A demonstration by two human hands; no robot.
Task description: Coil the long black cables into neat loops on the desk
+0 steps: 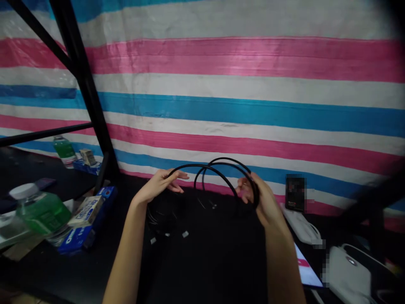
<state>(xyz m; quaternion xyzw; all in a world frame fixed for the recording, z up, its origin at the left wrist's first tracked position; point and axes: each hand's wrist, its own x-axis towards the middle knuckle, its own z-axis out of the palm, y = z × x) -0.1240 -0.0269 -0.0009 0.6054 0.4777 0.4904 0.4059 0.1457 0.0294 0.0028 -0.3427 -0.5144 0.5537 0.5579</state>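
A black cable [218,166] arches in loops above the dark table [205,261] between both hands. My right hand [259,198] is closed around the bundled loops on the right. My left hand [158,185] holds the cable's left end between thumb and fingers. More black cables with small white connectors [185,233] lie on the table below my left hand.
A green bottle [41,211] with a white cap lies beside blue-and-white boxes [85,219] on the left. A black rack frame [85,93] rises at the left, another green bottle [64,150] behind it. White devices [348,270] and a phone [306,270] sit at the right. A striped tarp [253,84] hangs behind.
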